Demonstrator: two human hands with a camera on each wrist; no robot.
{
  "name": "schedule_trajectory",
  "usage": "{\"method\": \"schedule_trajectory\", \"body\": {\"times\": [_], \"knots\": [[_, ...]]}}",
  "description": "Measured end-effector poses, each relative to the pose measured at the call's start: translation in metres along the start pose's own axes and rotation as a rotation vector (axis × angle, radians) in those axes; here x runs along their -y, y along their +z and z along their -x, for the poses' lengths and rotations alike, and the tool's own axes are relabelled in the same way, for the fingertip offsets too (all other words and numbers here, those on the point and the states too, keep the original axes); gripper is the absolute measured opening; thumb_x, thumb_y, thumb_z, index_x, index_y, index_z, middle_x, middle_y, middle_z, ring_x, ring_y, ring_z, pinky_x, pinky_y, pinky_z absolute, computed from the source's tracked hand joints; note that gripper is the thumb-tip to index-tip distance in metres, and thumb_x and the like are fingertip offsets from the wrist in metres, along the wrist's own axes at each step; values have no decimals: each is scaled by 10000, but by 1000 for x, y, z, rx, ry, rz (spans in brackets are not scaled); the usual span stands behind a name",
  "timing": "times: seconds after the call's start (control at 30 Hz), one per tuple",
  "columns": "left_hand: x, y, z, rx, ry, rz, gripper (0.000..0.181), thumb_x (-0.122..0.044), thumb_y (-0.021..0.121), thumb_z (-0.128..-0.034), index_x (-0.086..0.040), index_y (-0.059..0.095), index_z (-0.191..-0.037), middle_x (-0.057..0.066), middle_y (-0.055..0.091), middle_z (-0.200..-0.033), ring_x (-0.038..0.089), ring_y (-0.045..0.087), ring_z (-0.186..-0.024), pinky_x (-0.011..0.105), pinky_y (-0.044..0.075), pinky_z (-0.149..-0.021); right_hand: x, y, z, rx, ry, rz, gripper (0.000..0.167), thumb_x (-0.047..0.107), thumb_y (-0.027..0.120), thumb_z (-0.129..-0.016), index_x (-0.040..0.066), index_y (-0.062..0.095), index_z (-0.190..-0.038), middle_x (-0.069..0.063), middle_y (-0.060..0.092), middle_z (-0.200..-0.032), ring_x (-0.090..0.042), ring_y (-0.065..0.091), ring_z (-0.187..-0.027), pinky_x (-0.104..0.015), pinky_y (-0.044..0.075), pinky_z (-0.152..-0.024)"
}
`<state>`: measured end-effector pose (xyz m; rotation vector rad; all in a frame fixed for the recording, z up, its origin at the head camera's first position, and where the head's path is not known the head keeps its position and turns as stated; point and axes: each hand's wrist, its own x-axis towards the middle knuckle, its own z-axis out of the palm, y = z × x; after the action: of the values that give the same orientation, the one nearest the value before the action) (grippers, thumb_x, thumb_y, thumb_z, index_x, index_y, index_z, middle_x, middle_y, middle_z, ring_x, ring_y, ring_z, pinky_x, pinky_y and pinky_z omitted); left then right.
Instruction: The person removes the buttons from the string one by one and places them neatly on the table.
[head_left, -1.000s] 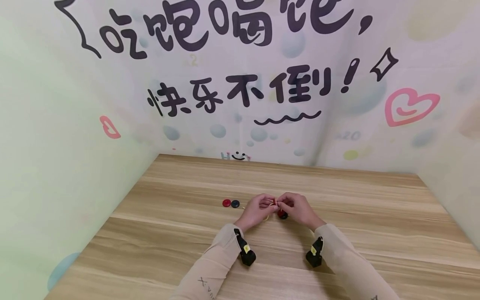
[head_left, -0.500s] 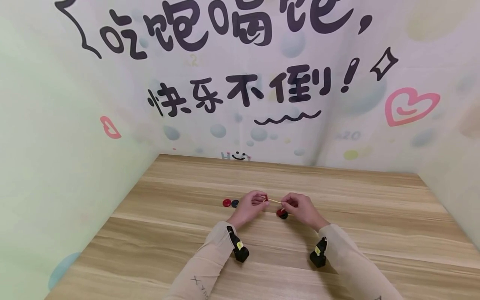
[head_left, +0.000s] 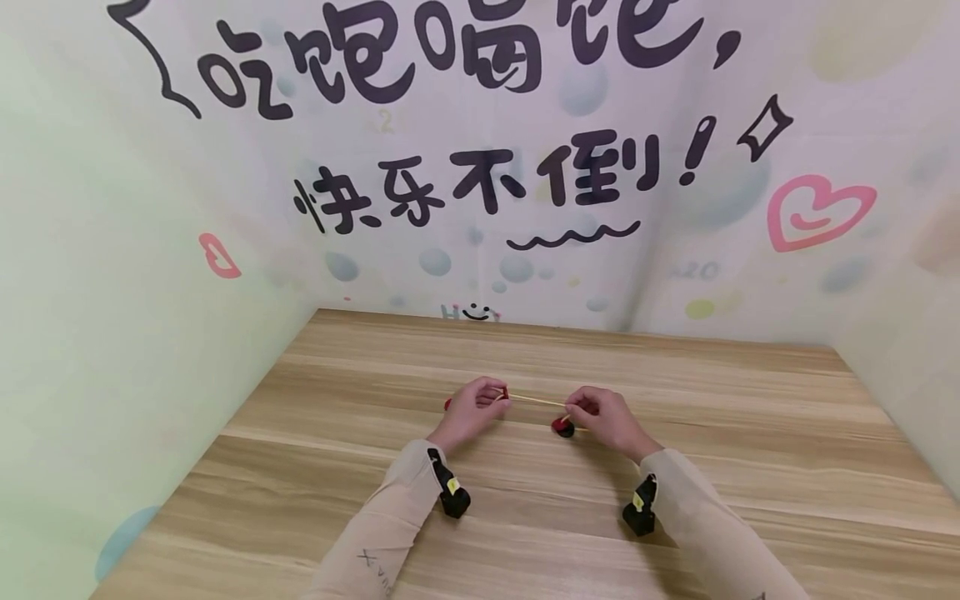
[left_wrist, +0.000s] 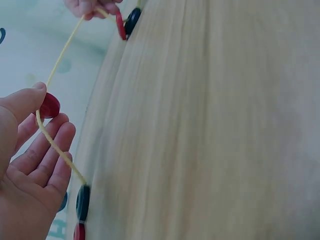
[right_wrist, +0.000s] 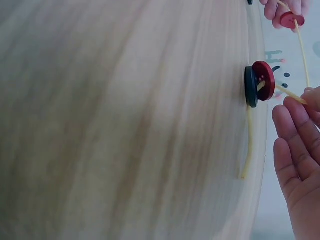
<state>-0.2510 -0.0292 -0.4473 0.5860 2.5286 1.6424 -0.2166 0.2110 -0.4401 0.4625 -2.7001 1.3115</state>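
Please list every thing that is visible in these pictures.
Table: one, brown, in front
Backdrop: one, whitish, printed, behind table
Cord: one, yellow, stretched across centre
Held button: one, red, on cord
Right button pair: two, red and dark, on cord
Left button pair: two, red and dark, leftmost on table
Wrist cameras: two, black, at sleeve cuffs
Sleeves: two, beige, in foreground
Left grip: one, bare, pinching held button
Right grip: one, bare, pinching cord

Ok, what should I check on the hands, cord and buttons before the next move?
1. Left hand pinching held red button: ok.
2. Right hand pinching yellow cord: ok.
3. Cord straight between the hands: ok.
4. Threaded red button and threaded dark button on the cord: ok.
5. Held red button against that pair: not ok, apart.
6. Cord clear of left-side dark button: cannot tell.
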Motion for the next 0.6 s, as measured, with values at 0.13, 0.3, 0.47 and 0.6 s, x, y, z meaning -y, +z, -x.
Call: {"method": "schedule_trajectory", "body": {"times": [0.13,0.3,0.47,0.6], "knots": [[2,-8,2,-13,18,15,328,-145,625,-823,25,554,-1095,124,609,-969,233,578,-890,308,462,-791,1,1,-1,15,16,25,60,88,604,-835,32,622,-841,-13,614,-751,-110,545,-660,-223,447,-579],[3,-18,5,-30,6,5,309,-107,627,-817,28,558,-1086,124,613,-959,238,579,-883,322,465,-786,2,0,1,15,-4,36,45,71,606,-829,28,619,-831,-10,607,-739,-110,539,-651,-228,447,-574],[8,-29,9,-44,-7,-14,301,-100,628,-818,30,559,-1081,109,620,-953,225,584,-871,330,467,-776,0,0,1,5,-10,40,42,75,607,-829,37,617,-815,-5,604,-733,-107,535,-644,-227,444,-566],[13,-39,14,-50,-27,-3,313,-100,632,-815,41,555,-1084,101,622,-936,222,587,-851,331,470,-766,-2,1,0,11,-8,47,37,80,607,-831,47,617,-816,-2,601,-737,-106,533,-650,-228,443,-567]]}}
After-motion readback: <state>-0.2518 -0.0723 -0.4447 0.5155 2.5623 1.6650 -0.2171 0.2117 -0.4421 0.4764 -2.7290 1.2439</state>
